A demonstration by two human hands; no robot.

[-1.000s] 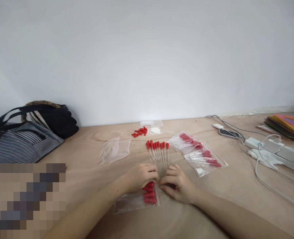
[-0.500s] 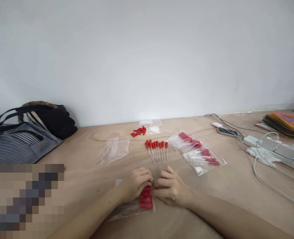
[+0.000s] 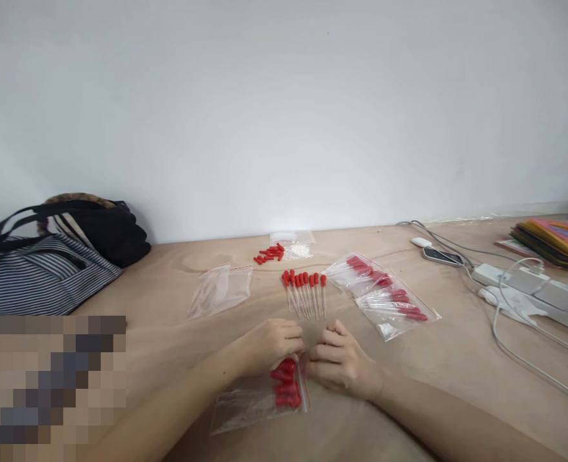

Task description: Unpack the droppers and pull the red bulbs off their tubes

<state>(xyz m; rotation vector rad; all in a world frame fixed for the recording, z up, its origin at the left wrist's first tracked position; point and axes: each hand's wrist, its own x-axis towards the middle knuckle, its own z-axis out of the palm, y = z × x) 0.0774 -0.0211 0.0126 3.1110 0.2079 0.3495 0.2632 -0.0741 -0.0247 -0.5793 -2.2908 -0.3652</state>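
My left hand (image 3: 270,346) and my right hand (image 3: 337,360) meet at the mouth of a clear zip bag (image 3: 259,395) lying on the table in front of me. Both hands have their fingers pinched on the bag's red-striped top edge. Inside the bag lie several droppers with red bulbs (image 3: 286,385). Just beyond my fingers a row of loose red-bulbed droppers (image 3: 305,292) lies side by side on the wood.
Two filled dropper bags (image 3: 384,295) lie to the right, an empty zip bag (image 3: 221,290) to the left. Loose red bulbs (image 3: 270,253) sit near the wall. A striped bag (image 3: 43,263) is far left. A power strip with cables (image 3: 529,289), a phone (image 3: 441,257) and coloured sheets (image 3: 556,239) are far right.
Both hands stay pinched on the bag's mouth, shifting slightly along it. The bag has slid a little on the table.
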